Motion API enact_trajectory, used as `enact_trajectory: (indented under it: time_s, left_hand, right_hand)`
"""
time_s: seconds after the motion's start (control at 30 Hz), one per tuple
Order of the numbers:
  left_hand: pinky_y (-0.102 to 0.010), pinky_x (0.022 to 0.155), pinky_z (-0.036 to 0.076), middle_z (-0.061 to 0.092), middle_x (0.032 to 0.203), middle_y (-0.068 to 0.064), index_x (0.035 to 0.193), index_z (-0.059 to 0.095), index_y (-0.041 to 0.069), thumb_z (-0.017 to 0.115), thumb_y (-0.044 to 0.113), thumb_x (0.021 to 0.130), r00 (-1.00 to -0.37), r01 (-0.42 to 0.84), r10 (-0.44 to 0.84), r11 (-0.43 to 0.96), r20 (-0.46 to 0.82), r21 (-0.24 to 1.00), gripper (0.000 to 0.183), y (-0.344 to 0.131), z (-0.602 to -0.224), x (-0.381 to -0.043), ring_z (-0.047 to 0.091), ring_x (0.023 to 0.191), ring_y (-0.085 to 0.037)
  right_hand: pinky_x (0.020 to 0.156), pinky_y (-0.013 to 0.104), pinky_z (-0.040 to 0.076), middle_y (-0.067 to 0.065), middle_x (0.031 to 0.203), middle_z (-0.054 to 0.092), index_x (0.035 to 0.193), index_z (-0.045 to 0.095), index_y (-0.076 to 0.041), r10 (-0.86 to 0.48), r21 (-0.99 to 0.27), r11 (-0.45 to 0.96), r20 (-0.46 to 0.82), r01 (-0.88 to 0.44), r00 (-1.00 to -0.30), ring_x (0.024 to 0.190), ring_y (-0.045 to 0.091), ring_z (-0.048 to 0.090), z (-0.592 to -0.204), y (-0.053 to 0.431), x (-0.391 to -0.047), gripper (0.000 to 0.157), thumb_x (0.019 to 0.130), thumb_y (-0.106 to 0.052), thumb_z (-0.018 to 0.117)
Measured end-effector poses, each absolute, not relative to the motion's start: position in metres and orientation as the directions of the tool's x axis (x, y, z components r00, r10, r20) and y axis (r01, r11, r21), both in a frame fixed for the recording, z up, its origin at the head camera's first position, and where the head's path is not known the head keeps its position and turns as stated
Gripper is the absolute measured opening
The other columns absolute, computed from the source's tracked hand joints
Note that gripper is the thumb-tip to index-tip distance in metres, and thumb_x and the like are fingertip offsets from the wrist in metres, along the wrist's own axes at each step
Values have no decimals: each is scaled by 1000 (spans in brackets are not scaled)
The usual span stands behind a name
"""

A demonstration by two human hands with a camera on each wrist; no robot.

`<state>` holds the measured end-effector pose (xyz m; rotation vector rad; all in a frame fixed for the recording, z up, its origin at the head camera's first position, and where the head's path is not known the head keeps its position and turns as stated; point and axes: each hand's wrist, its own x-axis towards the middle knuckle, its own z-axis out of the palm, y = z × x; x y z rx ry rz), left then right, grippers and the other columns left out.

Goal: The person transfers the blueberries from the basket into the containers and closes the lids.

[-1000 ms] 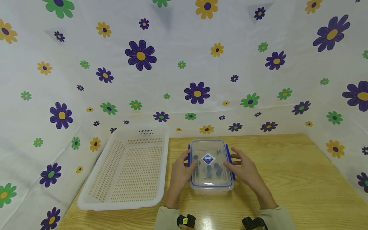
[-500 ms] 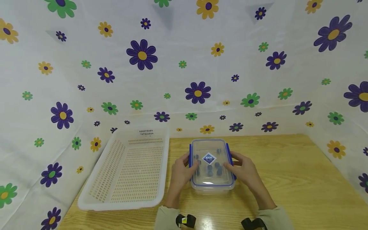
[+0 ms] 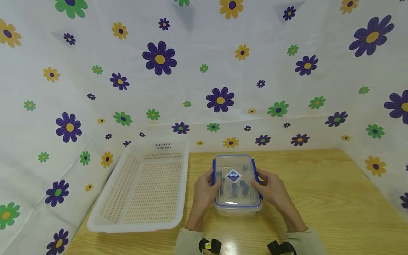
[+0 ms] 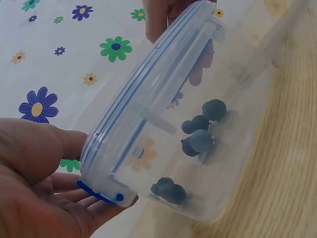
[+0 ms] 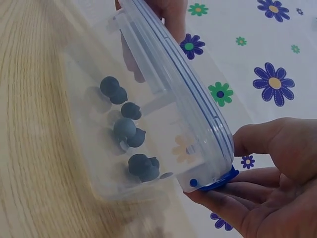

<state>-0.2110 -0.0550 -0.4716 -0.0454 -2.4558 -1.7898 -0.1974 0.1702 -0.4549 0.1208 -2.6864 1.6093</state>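
A clear plastic food storage container [image 3: 236, 194] with a blue-edged lid stands on the table in the head view. Several blueberries [image 4: 202, 141] lie inside on its bottom, seen through the walls. A diamond label [image 3: 234, 176] marks the lid, and blue clips [image 5: 218, 179] run along both long sides. My left hand [image 3: 205, 189] holds the left side, thumb on the lid's edge and fingers at the clip. Mirroring it, my right hand [image 3: 271, 186] holds the right side, thumb on the lid and fingers against the clip from outside.
A white perforated plastic basket [image 3: 181, 198] stands to the left of the container on the wooden table [image 3: 325, 198]. A white cloth [image 3: 271, 35] printed with flowers hangs behind and on both sides.
The fingers of my right hand have drawn in closer against the right clip. The container and both hands sit slightly further right in the view, which has itself shifted a little.
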Motion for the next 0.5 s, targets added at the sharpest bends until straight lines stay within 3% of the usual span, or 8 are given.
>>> enact_trajectory:
  time_s: [0.13, 0.3, 0.5]
  left_hand:
    - [-47, 98, 52, 53, 141, -32, 148, 44, -12, 66, 4, 94, -994, 84, -33, 330, 100, 940, 60, -59, -470, -213, 57, 127, -45]
    - [-59, 105, 46, 46, 148, -34, 154, 34, -9, 64, 14, 99, -991, 126, 103, 435, 89, 892, 67, -68, -463, -208, 48, 134, -51]
    - [-63, 115, 30, 38, 160, -21, 155, 43, 6, 58, 29, 105, -950, 222, 289, 372, 115, 901, 56, -88, -421, -203, 31, 147, -47]
  right_hand:
    - [92, 51, 56, 30, 152, 43, 151, 39, 10, -71, -877, 476, 40, -69, -997, 121, 48, 61, -454, 167, -202, 60, 100, -10, 65]
    - [94, 54, 54, 30, 153, 42, 152, 40, 6, -88, -854, 513, 46, -84, -995, 127, 51, 55, -455, 168, -203, 61, 102, -17, 64]
    - [101, 61, 46, 25, 152, 48, 150, 49, -2, -130, -812, 505, 264, -293, -956, 134, 50, 49, -439, 186, -200, 52, 102, -16, 65]
